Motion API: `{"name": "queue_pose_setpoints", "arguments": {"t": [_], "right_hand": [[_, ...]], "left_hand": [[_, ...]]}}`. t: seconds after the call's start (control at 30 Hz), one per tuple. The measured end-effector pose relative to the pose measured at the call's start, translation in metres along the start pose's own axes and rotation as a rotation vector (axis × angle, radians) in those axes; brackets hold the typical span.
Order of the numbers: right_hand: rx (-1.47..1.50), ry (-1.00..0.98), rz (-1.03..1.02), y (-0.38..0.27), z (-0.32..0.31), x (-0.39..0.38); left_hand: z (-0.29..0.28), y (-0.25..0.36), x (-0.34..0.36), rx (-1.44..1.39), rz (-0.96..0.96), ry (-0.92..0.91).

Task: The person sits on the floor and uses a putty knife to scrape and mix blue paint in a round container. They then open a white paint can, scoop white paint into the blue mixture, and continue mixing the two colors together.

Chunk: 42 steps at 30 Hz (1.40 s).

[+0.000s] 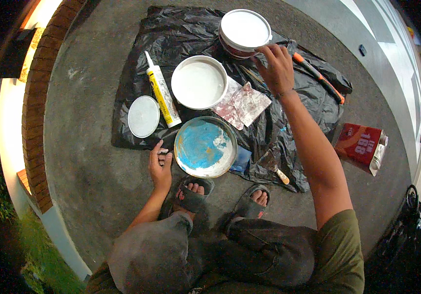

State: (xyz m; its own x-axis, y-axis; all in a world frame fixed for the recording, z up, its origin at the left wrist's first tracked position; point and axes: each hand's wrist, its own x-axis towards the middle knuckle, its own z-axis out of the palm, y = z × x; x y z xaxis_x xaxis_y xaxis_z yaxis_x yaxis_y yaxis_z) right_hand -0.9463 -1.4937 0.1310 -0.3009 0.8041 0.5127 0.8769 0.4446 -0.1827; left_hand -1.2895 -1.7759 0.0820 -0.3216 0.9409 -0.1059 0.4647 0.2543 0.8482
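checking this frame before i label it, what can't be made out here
Head view only:
- Right hand: fingertips at the round white-lidded paint can; whether its grip holds anything is hidden by the hand's back.
- Left hand: a small pale thing at the fingers, too small to identify.
- Small trowel on the black plastic sheet: blade lost in dark folds.
- Dark object at the lower right rim: too dim.

The right hand [275,66] is stretched far forward on a nearly straight arm, fingers loosely curled and pointing down. The left hand [160,166] stays close in, wrist bent, fingers curled.
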Motion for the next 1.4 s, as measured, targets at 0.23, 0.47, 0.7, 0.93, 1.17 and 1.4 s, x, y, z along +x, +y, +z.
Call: {"name": "queue_pose_setpoints", "arguments": {"t": [0.23, 0.47, 0.7, 0.93, 1.17, 1.4], "right_hand": [[-0.033, -0.027, -0.082, -0.014, 0.012, 0.037], [-0.072, -0.129, -0.171, -0.009, 0.017, 0.046], [0.036, -0.119, -0.015, -0.012, 0.016, 0.048], [0.244, 0.209, 0.328, 0.011, -0.009, 0.071], [0.663, 0.470, 0.809, 0.097, -0.015, 0.058], [1.296, 0.588, 1.098, 0.109, -0.037, 0.030]], "left_hand": [[0.000, 0.001, 0.003, -0.041, -0.065, -0.067], [-0.004, 0.000, 0.002, -0.068, -0.088, -0.075], [-0.002, -0.003, 0.001, -0.067, -0.085, -0.069], [-0.002, -0.014, 0.002, -0.079, -0.063, -0.064], [0.006, -0.011, 0.001, -0.184, -0.095, -0.055], [0.003, -0.007, -0.003, -0.148, -0.126, -0.064]]}}
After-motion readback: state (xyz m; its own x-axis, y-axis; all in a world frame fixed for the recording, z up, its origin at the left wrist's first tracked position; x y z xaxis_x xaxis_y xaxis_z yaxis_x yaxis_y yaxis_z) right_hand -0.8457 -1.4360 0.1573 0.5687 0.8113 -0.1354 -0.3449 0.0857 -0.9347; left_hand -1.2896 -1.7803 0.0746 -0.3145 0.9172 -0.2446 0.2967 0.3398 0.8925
